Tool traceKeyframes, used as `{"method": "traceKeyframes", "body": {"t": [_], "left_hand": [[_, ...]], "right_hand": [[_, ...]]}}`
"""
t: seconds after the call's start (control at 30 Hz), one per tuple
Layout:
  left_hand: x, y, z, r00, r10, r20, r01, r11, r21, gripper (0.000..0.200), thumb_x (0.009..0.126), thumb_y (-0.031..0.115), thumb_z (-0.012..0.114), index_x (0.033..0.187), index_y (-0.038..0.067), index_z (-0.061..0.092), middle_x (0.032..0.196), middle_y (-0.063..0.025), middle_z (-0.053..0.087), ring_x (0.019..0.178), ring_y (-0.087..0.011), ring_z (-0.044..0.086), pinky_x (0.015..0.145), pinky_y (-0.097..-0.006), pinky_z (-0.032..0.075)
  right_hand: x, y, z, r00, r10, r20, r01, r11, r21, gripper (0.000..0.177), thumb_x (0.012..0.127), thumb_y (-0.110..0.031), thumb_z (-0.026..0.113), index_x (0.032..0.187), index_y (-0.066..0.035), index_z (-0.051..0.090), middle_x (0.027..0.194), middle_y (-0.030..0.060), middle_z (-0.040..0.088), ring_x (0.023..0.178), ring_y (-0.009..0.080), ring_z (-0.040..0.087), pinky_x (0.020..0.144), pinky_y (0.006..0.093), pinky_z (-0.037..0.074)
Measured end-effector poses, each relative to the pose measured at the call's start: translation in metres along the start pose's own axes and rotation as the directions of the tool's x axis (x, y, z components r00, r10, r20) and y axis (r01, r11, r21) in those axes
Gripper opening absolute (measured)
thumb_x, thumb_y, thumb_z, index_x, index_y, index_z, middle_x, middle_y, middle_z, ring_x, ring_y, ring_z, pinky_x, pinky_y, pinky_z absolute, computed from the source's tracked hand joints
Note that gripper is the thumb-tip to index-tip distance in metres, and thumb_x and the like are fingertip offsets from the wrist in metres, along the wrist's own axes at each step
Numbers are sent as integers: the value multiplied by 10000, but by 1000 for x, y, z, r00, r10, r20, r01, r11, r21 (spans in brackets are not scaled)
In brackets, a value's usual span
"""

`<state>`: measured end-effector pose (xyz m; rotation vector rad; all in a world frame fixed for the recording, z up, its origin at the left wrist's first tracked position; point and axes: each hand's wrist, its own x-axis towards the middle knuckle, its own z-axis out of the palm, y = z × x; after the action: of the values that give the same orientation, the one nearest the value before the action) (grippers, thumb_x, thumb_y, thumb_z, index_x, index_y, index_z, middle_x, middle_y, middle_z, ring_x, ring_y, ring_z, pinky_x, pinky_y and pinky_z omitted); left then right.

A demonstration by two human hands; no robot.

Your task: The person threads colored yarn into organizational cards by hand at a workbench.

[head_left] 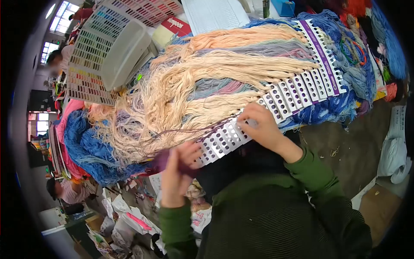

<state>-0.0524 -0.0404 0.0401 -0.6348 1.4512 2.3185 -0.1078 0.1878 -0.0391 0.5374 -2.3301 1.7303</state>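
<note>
A long row of overlapping white thread cards [292, 96] with punched holes lies slantwise across the work surface. Skeins of cream embroidery thread [215, 69], with peach, grey and pink ones among them, are looped through the holes and spread to the left. My left hand [177, 172] is at the lower end of the row, blurred by motion, with a bundle of purple thread [163, 161] in its grasp. Purple strands run up from it along the cards' edge. Over the middle of the row, my right hand [259, 124] has its fingers closed at a card's upper edge; what they pinch is hidden.
Blue thread [88, 149] is heaped at the left end and under the cards. A clear plastic bin [125, 54] leans by large colour charts [92, 52]. Behind are a red-and-cream box [172, 31] and white sheets [214, 15]. Other people are at far left.
</note>
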Motion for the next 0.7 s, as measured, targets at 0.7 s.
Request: {"method": "traceKeyframes", "body": {"t": [0.7], "left_hand": [[36,-8,6,976,74,-202,-151,907,-393,172,852,119,391,869,-12,502,691,-16,506,564,-72,474,539,-222,448]], "right_hand": [[18,-30,-69,889,288,357,-259,-326,909,107,753,-65,469,815,22,475,924,128,508,610,127,450,507,239,422]]}}
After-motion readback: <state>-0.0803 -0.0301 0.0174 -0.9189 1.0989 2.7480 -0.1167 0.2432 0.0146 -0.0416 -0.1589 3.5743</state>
